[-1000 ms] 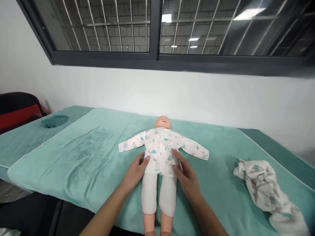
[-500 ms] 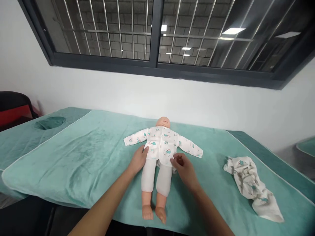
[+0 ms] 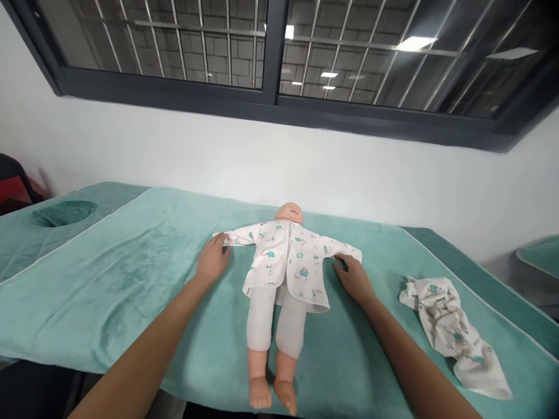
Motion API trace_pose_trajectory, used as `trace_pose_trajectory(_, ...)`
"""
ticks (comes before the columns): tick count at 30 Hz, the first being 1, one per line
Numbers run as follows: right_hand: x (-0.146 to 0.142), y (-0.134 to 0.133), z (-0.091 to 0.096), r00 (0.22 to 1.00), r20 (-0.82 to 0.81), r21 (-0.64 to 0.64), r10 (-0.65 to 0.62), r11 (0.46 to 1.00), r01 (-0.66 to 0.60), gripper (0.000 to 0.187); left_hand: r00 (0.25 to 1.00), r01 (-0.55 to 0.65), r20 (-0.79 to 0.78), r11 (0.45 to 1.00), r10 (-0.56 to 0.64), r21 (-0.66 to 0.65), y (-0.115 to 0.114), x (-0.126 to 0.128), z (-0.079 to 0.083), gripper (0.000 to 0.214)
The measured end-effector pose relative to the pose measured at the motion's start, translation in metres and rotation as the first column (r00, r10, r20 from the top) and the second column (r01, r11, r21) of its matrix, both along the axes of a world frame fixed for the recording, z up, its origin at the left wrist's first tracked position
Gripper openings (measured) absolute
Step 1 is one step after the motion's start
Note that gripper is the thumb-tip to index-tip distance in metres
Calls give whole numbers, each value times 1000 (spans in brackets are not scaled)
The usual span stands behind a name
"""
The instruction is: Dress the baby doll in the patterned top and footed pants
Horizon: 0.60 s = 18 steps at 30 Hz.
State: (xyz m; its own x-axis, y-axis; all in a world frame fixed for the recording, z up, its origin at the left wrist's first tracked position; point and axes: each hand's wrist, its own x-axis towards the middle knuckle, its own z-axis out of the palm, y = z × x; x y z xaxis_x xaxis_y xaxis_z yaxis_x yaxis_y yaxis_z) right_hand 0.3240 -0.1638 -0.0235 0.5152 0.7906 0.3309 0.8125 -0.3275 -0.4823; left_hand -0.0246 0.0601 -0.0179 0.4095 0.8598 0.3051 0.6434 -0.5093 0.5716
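A baby doll (image 3: 260, 321) lies on its back, feet toward me, wearing a white baby jacket (image 3: 269, 259) with small green prints. Its two sleeves stretch out to the sides, covering the ends of the arms. At the left sleeve's cuff, my left hand (image 3: 212, 259) rests with fingertips on the cloth and the thumb apart. My right hand (image 3: 356, 280) touches the lower edge of the right sleeve, its fingers parted. The front panels meet at the chest and spread apart toward the hem. White cloth covers the doll's legs down to the shins; the feet are bare.
A crumpled white printed garment (image 3: 454, 334) lies at the right on the green bed cover (image 3: 131, 273). A round hole (image 3: 63, 213) is in the bed at the far left. Behind stand a white wall (image 3: 196, 151) and a barred window (image 3: 271, 58).
Both hands have left the jacket's lower sides and moved up and outward to the sleeves. The hem now flares wider. The view has shifted slightly.
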Motion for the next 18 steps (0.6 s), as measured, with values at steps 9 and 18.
trace_pose_trajectory(9,-33,-60,-10,982,185,3,47,999,-48,33,919,-272,-240,943,314,193,-5,-8,-12,33)
trace_pose_trajectory(18,43,-214,32,753,476,-235,-455,759,607,38,906,-424,66,892,418,157,-2,-17,-15,24)
